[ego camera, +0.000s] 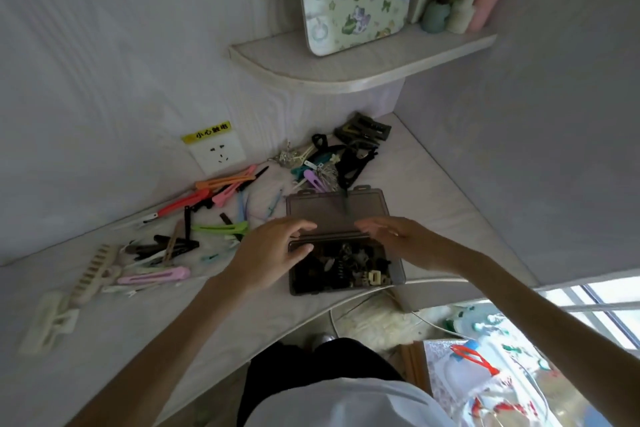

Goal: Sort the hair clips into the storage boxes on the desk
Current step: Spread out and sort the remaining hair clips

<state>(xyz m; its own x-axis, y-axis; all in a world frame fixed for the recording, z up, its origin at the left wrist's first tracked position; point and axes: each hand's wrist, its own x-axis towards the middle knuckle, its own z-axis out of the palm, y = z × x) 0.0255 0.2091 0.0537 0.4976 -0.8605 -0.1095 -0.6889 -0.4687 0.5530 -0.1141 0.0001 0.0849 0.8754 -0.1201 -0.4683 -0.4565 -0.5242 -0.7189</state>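
Note:
A smoky transparent storage box lies open near the desk's front edge, its lid folded back flat. Several small dark and cream claw clips fill the box. My left hand hovers over the box's left side, fingers spread, thumb near the hinge. My right hand reaches in from the right over the hinge, fingers apart, holding nothing. Colourful long hair clips lie scattered on the desk to the left, among them a pink clip and a green clip.
A pile of dark clips and hairbands sits behind the lid in the corner. A cream comb and a large cream claw clip lie at far left. A wall socket and a corner shelf are behind.

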